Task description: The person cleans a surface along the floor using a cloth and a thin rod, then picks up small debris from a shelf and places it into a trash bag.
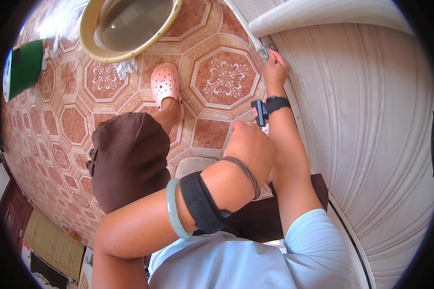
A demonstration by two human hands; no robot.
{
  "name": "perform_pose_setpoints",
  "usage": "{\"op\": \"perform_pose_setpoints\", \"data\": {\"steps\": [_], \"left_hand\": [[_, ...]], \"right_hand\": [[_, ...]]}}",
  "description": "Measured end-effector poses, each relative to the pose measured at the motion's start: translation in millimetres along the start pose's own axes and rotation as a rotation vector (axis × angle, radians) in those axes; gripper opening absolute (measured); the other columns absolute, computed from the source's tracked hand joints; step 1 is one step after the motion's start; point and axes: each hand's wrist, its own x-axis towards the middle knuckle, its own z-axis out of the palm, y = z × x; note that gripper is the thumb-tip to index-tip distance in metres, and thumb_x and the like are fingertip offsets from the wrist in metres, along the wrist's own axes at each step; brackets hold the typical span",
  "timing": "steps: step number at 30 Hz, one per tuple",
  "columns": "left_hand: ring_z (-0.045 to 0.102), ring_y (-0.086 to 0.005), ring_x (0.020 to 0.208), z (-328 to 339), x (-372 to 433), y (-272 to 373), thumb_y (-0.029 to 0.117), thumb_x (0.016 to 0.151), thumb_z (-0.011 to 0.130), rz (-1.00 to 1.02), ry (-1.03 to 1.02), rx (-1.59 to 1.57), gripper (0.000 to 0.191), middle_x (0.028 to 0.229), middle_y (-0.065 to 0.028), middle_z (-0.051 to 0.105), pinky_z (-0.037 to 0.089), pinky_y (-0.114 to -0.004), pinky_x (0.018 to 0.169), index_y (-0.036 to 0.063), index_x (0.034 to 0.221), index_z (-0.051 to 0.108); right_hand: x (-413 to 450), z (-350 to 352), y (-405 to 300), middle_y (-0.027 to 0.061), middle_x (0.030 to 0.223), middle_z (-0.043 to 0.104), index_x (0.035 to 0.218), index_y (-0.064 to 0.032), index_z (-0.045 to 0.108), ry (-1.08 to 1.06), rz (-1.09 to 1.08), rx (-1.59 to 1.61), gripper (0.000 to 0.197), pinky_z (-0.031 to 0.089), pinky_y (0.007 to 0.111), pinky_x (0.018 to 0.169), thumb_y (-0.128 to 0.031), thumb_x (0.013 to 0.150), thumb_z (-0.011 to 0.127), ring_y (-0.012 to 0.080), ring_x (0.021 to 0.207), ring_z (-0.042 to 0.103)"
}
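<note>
My right hand (277,70) is stretched out at the upper right, its fingers closed on a crumpled grey-white wipe (264,51) at the lower edge of a pale panelled surface (347,108). A black strap with a small dark device is around that wrist. Bent across my body, my left hand (251,144) lies beside the right forearm, with its back to the camera and its fingers mostly hidden; whether it holds anything does not show. A pale green bangle (173,207), a black strap and a brown hair tie are on the left arm.
A yellow basin (130,57) of cloudy water stands on the patterned tile floor, with crumpled white scraps (126,68) beside it. My foot in a pink clog (165,81) is near the basin. A green bin (27,68) lies at the far left. A rounded pale edge (322,18) juts out at the upper right.
</note>
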Motion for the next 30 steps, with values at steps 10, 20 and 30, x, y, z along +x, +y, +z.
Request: {"op": "perform_pose_setpoints", "data": {"steps": [10,20,30], "left_hand": [[0.054,-0.0204,0.090,-3,-5,1,0.026,0.074,0.055,-0.005,-0.043,0.017,0.030,0.093,-0.0064,0.060,0.037,-0.039,0.078,0.0078,0.097,0.060],[0.058,-0.0197,0.071,14,-7,-3,0.016,0.067,0.054,0.029,0.267,0.076,0.013,0.071,-0.0067,0.060,0.041,-0.030,0.061,0.0069,0.071,0.063],[0.056,-0.0183,0.073,15,-6,-2,0.016,0.069,0.054,0.007,0.283,0.056,0.013,0.072,-0.0055,0.059,0.039,-0.029,0.063,0.0081,0.074,0.062]], "right_hand": [[-14,-30,-1,0.0067,0.069,0.061,0.087,-0.0026,0.063,0.092,0.157,0.315,0.014,0.043,0.023,0.058,-0.009,0.078,0.053,0.0106,0.063,0.054],[11,16,-14,0.0111,0.072,0.062,0.086,-0.0090,0.064,0.004,0.093,0.169,0.015,0.045,0.027,0.060,-0.015,0.077,0.054,0.0179,0.063,0.059],[1,-22,-8,0.0106,0.072,0.062,0.086,-0.0017,0.062,0.078,0.076,0.253,0.017,0.045,0.026,0.059,-0.012,0.078,0.053,0.0157,0.064,0.057]]}}
